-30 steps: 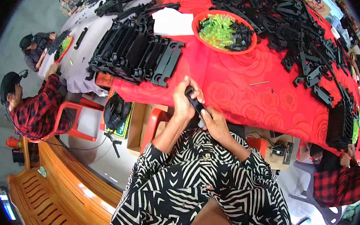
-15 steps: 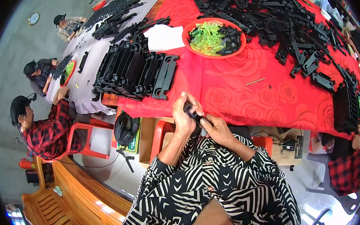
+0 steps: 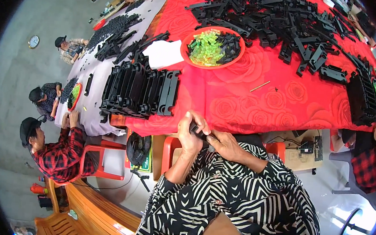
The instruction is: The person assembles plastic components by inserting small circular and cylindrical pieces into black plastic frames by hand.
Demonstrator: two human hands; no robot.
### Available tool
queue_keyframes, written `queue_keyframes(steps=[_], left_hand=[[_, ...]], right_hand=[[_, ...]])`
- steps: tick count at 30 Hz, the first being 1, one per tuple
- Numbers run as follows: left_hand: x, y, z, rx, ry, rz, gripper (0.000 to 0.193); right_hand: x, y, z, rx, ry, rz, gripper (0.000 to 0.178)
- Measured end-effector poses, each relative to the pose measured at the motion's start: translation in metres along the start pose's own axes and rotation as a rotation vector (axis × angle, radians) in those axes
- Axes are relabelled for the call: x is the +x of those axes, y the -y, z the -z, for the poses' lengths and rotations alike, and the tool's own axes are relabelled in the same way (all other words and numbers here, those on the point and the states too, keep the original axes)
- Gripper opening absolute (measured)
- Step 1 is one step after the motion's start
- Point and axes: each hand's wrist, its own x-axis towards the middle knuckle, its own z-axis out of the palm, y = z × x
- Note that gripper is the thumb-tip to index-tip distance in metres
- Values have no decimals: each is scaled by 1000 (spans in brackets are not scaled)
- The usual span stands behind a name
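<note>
Just beyond the near edge of my lap, my left hand (image 3: 190,134) is closed around a small black plastic part (image 3: 198,131). My right hand (image 3: 227,146) pinches at the part's lower end, thumb and fingers close together. Much of the part is hidden by my fingers. Ahead, on the red tablecloth (image 3: 242,102), stands an orange-red bowl (image 3: 209,67) holding translucent yellow-green pieces (image 3: 203,49) and small black pieces (image 3: 231,46). Left of my hands, long black notched plastic parts (image 3: 139,89) are stacked in neat rows.
A large loose pile of black parts (image 3: 266,17) covers the far table. White paper (image 3: 162,56) and a thin stick (image 3: 260,86) lie nearer. A person in a checked shirt (image 3: 65,156) sits left; another checked sleeve (image 3: 367,169) shows right. A wooden bench (image 3: 97,203) stands lower left.
The whole view has shifted a little, with the bowl and stacked parts now lower. Both hands stay together on the black part, which now shows less between my fingers.
</note>
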Motion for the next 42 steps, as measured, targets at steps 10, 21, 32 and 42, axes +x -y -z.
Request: queue_keyframes(steps=[10,21,32,42], left_hand=[[6,0,2,5,-59,1,34],[-10,-3,-4,25,136,-46,35],[6,-3,-3,42,-35,35,32],[15,9,-8,-8,-28,88,34]], right_hand=[[4,-10,-19,145,-306,101,24],[-4,-12,-18,287,-225,181,13],[4,-19,-16,426,-134,110,18],[2,-15,-9,410,-203,108,18]])
